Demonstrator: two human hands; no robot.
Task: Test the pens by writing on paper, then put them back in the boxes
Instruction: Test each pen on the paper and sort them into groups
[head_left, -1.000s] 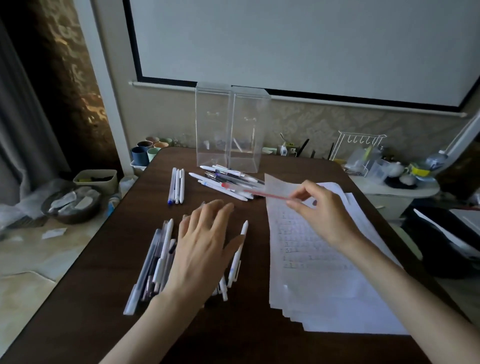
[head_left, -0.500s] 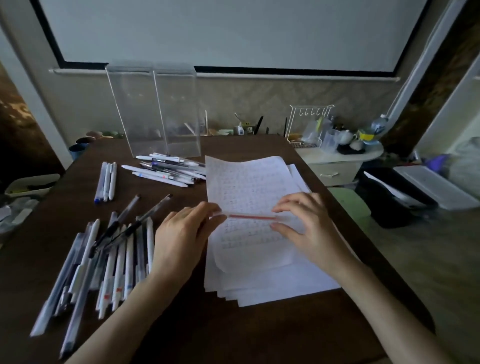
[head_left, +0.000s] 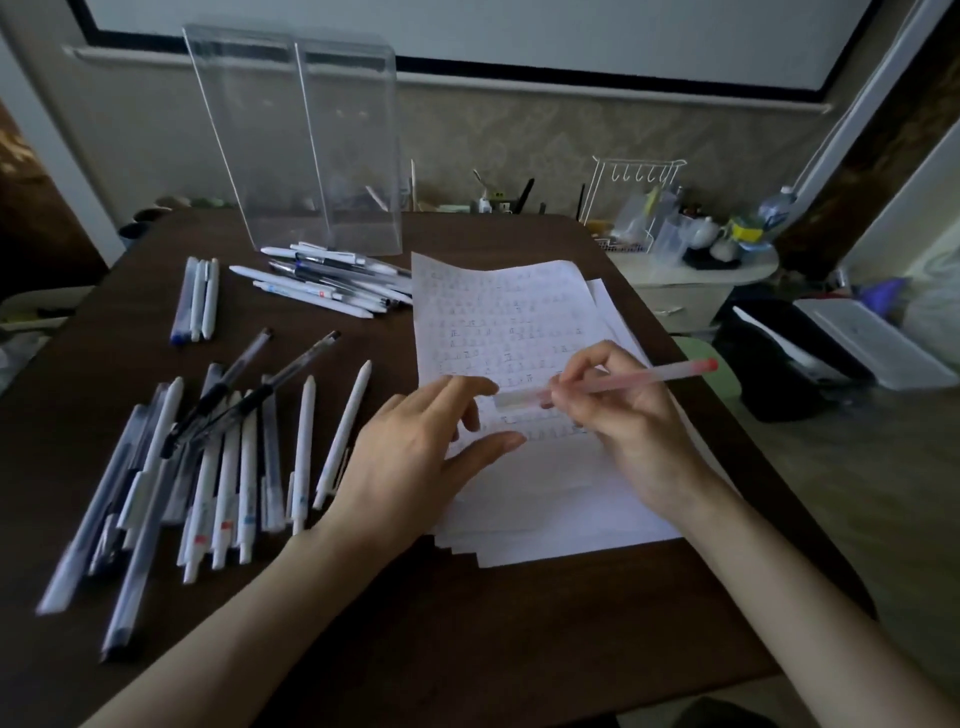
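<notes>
On paper (head_left: 493, 312), desk (head_left: 467, 634) right edge: right grip (head_left: 623, 415) now holds pen (head_left: 649, 376) alone; left grip (head_left: 415, 452) released, loose. Writing next.

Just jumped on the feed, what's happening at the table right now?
A person's right hand grips a translucent pink pen with a red end over the handwritten white paper stack. The left hand lies open by the pen's clear end; whether it touches is unclear. Many white and dark pens lie loose on the dark wooden table, and two clear plastic boxes stand at the back.
</notes>
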